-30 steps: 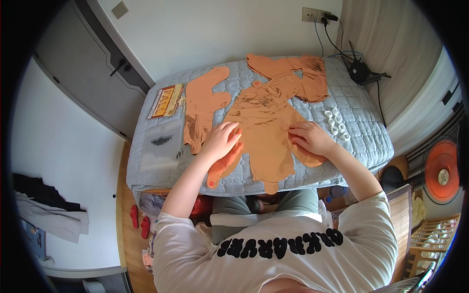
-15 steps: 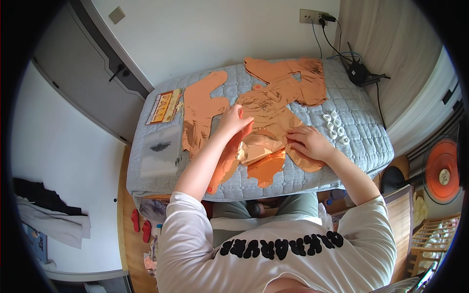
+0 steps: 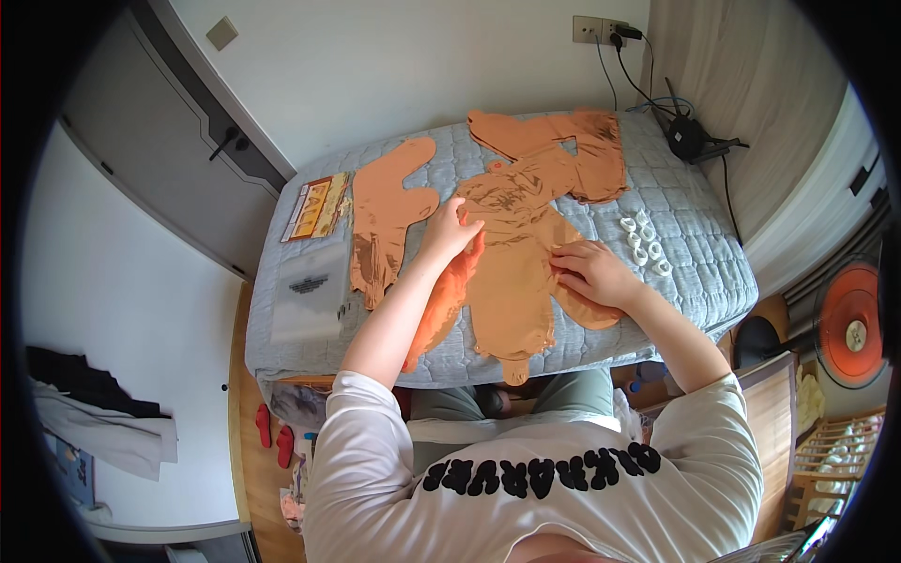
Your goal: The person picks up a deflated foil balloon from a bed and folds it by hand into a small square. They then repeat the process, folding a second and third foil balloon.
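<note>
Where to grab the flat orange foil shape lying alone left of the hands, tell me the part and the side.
Take the orange foil shape by its narrow lower end, nearest the bed's front edge, coming from the person's side. It lies flat on the quilt, apart from the pile under the left hand and right hand, so that end is probably easiest to pinch and peel up.

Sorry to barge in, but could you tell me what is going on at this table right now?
A person in a white shirt sits at a table covered with a grey quilted cloth, handling flat, shiny orange foil balloons. The left hand lifts the edge of the balloon in front, while the right hand presses flat on its other side. More uninflated orange balloons lie spread beyond, with small white rings to the right and a clear plastic packet to the left.
</note>
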A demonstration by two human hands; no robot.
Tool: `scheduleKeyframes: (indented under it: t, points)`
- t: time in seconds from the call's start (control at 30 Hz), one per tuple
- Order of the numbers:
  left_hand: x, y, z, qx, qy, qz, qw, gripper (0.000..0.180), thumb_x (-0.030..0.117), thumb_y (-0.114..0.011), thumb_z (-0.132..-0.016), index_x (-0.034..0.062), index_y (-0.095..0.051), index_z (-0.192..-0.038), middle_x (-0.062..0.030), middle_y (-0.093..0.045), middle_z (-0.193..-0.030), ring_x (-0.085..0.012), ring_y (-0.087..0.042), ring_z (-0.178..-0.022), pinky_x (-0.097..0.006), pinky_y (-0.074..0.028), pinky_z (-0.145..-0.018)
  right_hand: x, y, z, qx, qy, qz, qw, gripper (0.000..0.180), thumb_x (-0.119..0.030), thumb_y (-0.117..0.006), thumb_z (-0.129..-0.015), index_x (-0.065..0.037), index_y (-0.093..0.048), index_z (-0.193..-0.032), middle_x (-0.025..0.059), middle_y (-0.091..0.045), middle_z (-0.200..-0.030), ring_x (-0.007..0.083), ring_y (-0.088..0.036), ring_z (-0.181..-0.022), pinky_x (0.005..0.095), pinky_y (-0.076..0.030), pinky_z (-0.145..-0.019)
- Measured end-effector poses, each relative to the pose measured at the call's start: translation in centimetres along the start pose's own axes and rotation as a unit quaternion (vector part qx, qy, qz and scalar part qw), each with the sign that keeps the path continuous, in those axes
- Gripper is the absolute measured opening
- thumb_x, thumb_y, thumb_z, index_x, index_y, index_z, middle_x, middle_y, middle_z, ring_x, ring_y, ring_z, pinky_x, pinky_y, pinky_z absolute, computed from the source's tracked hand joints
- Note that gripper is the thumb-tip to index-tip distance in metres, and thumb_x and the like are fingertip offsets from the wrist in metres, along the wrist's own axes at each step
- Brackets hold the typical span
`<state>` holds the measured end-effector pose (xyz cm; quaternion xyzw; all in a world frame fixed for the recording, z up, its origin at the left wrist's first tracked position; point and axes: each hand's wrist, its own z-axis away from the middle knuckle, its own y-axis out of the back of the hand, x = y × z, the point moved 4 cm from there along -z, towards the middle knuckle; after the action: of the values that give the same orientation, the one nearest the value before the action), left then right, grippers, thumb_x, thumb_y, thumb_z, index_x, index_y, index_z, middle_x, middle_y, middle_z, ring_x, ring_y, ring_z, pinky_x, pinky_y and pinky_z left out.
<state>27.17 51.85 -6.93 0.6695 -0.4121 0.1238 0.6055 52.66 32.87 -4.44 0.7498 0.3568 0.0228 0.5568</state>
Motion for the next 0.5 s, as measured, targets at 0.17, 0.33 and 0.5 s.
scheduleKeyframes:
  t: [0.17, 0.33, 0.5]
  points:
    - [0.5, 0.2, 0.0, 0.0, 0.005, -0.003, 1.0, 0.066, 0.027, -0.082, -0.082, 0.0004, -0.056, -0.136, -0.0194, -0.064, -0.121, -0.0313, -0.066, -0.11, -0.04, -0.054, -0.091, 0.0, -0.1, 0.1, -0.002, -0.001, -0.004, 1.0, 0.031, -0.022, -0.067, -0.094, -0.005, -0.071, -0.119, 0.0108, -0.067, -0.13, 0.0288, -0.061, -0.121, 0.0429, -0.044, -0.105]
    - [0.5, 0.4, 0.9, 0.02, -0.008, 0.005, 1.0, 0.06, 0.027, -0.08, -0.084, 0.0026, -0.057, -0.133, -0.0188, -0.06, -0.127, -0.0325, -0.063, -0.114, -0.041, -0.053, -0.093, -0.2, -0.1, 0.1, -0.005, 0.0, -0.004, 1.0, 0.031, -0.02, -0.069, -0.092, -0.006, -0.071, -0.119, 0.0108, -0.066, -0.131, 0.0294, -0.061, -0.121, 0.0438, -0.044, -0.105]
    - [2.9, 1.1, 5.0, 0.03, -0.183, -0.088, 0.979, 0.053, 0.032, -0.076, -0.088, 0.0067, -0.059, -0.131, -0.0202, -0.055, -0.14, -0.037, -0.058, -0.125, -0.045, -0.05, -0.102, 0.0, -0.2, 0.3, -0.021, -0.019, -0.012, 1.0, 0.032, -0.021, -0.068, -0.093, -0.006, -0.071, -0.121, 0.0114, -0.066, -0.132, 0.0297, -0.06, -0.123, 0.0438, -0.043, -0.106]
